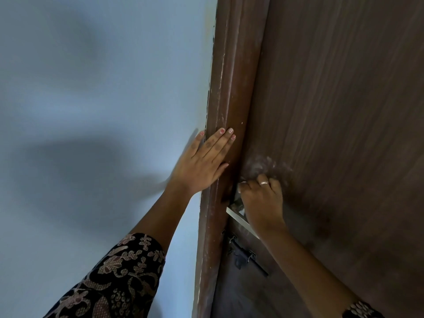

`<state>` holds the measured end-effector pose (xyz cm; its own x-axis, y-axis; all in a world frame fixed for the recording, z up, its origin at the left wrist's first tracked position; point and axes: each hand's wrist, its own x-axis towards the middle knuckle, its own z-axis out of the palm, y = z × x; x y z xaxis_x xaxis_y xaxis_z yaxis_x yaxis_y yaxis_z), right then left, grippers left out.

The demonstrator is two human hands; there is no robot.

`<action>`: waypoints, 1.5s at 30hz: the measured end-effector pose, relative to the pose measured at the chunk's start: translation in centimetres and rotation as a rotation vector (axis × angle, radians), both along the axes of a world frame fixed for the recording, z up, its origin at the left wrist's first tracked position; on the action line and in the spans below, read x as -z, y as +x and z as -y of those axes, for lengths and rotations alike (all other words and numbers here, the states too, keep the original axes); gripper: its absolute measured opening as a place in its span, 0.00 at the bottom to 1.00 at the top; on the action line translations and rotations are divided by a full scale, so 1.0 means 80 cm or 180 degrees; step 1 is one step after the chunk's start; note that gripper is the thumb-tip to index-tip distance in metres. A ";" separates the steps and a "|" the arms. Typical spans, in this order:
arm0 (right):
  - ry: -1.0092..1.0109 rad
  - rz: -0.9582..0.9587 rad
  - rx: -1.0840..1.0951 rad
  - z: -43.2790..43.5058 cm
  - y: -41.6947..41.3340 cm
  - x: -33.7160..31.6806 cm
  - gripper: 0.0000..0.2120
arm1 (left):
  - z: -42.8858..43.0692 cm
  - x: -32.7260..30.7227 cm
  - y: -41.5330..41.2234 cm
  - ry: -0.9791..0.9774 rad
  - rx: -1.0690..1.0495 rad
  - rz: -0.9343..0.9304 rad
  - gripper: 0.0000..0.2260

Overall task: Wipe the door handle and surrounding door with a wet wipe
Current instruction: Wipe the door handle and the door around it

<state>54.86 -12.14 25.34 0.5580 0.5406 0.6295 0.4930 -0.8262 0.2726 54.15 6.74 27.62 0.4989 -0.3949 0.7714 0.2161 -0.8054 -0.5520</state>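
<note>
A dark brown wooden door [332, 99] fills the right side. My right hand [261, 198] is closed on a white wet wipe [241, 182], pressed against the door just above the silver lever handle [236, 215]. Only a small edge of the wipe shows past the fingers. A pale wet smear [261, 165] marks the wood above my knuckles. My left hand [202, 161] lies flat with fingers spread on the brown door frame [226, 88], holding nothing.
A light blue wall [91, 111] covers the left side, with shadows of my arms on it. Below the handle a dark metal latch bolt [243, 253] sits on the door. The frame is scuffed and has pale streaks.
</note>
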 end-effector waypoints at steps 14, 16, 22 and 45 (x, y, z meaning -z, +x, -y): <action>-0.0367 0.0450 -0.0446 0.014 0.010 0.029 0.02 | -0.002 -0.001 0.000 0.0000 0.0028 0.0013 0.28; -0.0334 0.0378 -0.0433 0.003 0.013 0.026 0.02 | -0.002 -0.001 0.000 -0.0004 0.0010 0.0006 0.28; -0.0768 -0.0124 -0.0407 -0.004 0.012 0.029 0.04 | -0.001 -0.001 -0.001 -0.0023 -0.0007 0.0012 0.28; 0.0042 -0.1183 -0.0352 -0.004 -0.003 0.035 0.13 | -0.001 0.000 -0.001 0.0009 -0.0121 -0.0020 0.28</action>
